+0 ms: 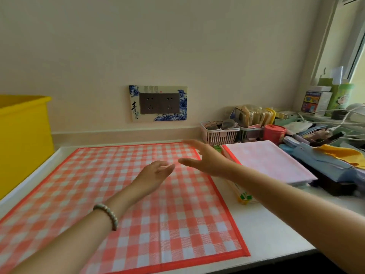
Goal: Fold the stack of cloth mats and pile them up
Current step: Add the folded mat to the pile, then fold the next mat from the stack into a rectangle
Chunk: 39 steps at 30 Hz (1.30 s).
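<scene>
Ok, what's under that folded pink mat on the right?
Beneath the folded pink mat a grey-blue layer peeks out at its near edge, a red border at its left. The rest underneath is covered.

checked mat [122,194] flat | left hand [156,173], right hand [205,161] empty above

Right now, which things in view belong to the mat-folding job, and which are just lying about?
Job: checked mat, pink mat stack, left hand and right hand, both open above the checked mat.
Lying about: yellow bin, pink basket, red tin, wall socket, blue cloth.
</scene>
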Each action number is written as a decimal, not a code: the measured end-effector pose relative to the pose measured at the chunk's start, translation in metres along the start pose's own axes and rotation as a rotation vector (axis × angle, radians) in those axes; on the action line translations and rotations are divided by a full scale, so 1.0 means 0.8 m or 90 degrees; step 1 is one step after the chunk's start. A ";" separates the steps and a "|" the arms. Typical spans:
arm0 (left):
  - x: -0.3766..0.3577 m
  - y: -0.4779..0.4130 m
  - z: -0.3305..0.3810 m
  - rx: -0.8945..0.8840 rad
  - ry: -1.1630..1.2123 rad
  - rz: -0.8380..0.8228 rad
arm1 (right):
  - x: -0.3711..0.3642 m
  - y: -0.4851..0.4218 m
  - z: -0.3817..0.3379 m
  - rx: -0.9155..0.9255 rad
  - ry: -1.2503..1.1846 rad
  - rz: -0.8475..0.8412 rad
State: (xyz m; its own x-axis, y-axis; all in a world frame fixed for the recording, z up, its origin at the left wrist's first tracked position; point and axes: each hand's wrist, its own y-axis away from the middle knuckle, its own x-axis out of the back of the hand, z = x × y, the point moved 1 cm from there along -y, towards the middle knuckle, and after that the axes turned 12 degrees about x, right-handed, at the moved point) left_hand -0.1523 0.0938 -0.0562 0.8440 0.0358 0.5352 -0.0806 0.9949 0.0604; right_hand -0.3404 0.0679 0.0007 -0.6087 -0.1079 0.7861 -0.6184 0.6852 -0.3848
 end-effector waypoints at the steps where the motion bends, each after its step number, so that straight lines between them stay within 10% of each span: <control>1: 0.013 0.007 -0.016 0.003 -0.038 0.012 | -0.023 -0.001 -0.006 0.003 -0.004 -0.022; 18: 0.140 0.170 -0.141 0.020 -0.437 -0.103 | -0.153 0.069 -0.083 0.098 -0.019 -0.276; 39: 0.139 0.201 -0.128 -0.037 -0.320 -0.069 | -0.139 0.102 -0.107 0.160 -0.019 -0.307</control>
State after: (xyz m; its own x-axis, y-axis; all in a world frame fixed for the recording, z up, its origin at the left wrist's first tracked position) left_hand -0.0173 0.2670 -0.0734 0.4854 -0.1025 0.8683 0.0346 0.9946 0.0980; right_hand -0.2805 0.1970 -0.0769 -0.2386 -0.3906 0.8891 -0.9285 0.3601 -0.0910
